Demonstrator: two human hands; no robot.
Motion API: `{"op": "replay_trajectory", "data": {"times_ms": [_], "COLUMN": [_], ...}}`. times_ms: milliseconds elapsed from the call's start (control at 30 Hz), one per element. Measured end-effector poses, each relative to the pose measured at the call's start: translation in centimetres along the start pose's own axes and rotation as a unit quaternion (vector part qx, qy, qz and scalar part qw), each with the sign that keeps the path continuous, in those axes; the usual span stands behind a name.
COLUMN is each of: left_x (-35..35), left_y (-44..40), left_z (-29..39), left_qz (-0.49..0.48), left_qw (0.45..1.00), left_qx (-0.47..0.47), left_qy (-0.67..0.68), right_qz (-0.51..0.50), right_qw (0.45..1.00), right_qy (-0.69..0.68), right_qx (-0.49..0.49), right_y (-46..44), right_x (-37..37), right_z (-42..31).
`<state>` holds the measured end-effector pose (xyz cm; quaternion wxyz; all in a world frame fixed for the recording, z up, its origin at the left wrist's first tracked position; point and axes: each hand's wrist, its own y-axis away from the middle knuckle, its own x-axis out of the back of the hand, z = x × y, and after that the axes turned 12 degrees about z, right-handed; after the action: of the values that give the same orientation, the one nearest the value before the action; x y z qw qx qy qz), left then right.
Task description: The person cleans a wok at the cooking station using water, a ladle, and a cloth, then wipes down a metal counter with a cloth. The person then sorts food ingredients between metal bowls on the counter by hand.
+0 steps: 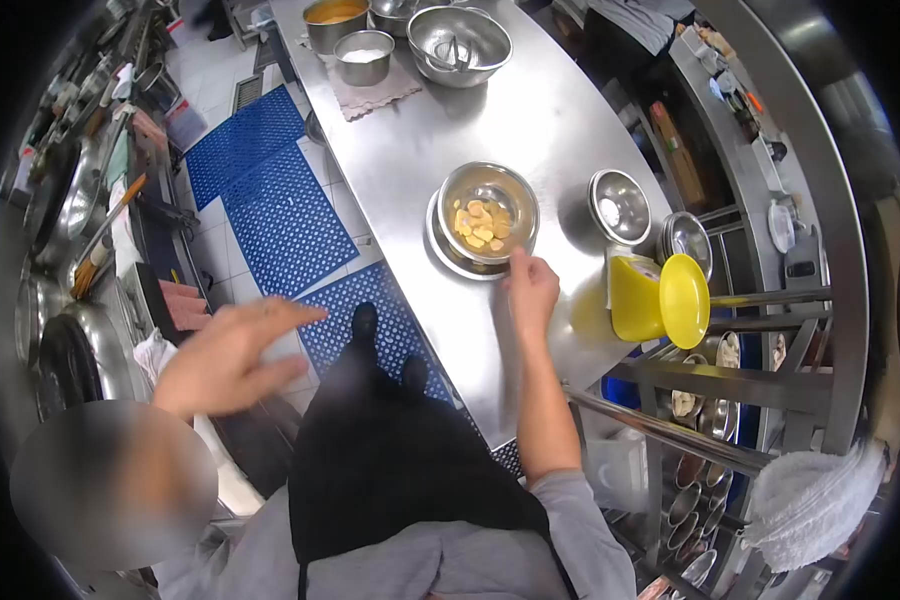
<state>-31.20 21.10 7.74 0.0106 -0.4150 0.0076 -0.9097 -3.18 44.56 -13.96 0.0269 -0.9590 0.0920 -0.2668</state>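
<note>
A steel bowl (450, 187) holding several pale yellow-orange slices (481, 223) sits over a wider steel dish (438, 250) on the steel worktop. My right hand (532, 290) is at the bowl's near right rim, its thumb and fingers pinched together on the edge. Off the worktop's left side, above the floor, my left hand (235, 360) has its fingers spread and holds nothing. A blurred patch covers the area beside my left wrist.
A yellow scale (635, 310) stands at the right edge, beside stacked steel bowls (620, 207). At the far end are a large bowl (485, 45), a pot of white contents (363, 58) and a cloth (355, 100). Blue mats (290, 220) cover the floor left.
</note>
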Motion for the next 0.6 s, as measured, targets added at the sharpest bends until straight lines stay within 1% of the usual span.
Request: {"op": "replay_trajectory", "data": {"times_ms": [33, 67, 133, 167, 200, 267, 367, 467, 567, 600], "left_x": [0.8, 1.1, 0.5, -0.5, -1.7, -4.1, -8.8, -12.9, -15.0, -16.5], "left_y": [-2.0, -4.1, -8.4, -10.3, -12.2, -15.6, -18.1, -18.7, -19.4, -20.3], "left_z": [-0.8, -1.8, -4.6, -6.3, -7.9, -9.7, -11.9, -12.6, -11.0, -11.1], "left_qz": [-0.010, -0.024, -0.048, -0.045, -0.043, -0.071, 0.022, 0.143, 0.208, 0.204], "left_qw": [0.999, 0.998, 0.995, 0.994, 0.993, 0.993, 0.988, 0.978, 0.959, 0.955], "left_qx": [-0.031, -0.048, -0.084, -0.099, -0.113, -0.064, -0.053, -0.095, -0.169, -0.202], "left_qy": [-0.026, -0.021, -0.009, 0.001, 0.012, 0.071, 0.144, 0.115, 0.092, 0.069], "right_qz": [-0.032, -0.006, -0.023, -0.031, -0.029, -0.025, 0.050, 0.134, 0.180, 0.187], "right_qw": [0.998, 0.999, 0.999, 0.999, 0.995, 0.964, 0.940, 0.931, 0.928, 0.930], "right_qy": [0.039, 0.050, 0.032, 0.023, -0.042, -0.170, -0.267, -0.286, -0.273, -0.246], "right_qx": [-0.034, -0.019, -0.026, -0.030, -0.090, -0.205, -0.206, -0.182, -0.181, -0.200], "right_y": [0.0, -0.3, -1.7, -2.3, -2.8, -3.3, -3.1, -2.4, -0.9, -0.4], "right_x": [0.0, -0.3, -1.4, -1.7, -1.6, -0.7, 1.7, 4.5, 6.6, 7.5], "right_z": [-1.9, -2.9, -2.1, -1.9, -2.7, -4.8, -6.0, -5.0, -3.2, -0.9]}}
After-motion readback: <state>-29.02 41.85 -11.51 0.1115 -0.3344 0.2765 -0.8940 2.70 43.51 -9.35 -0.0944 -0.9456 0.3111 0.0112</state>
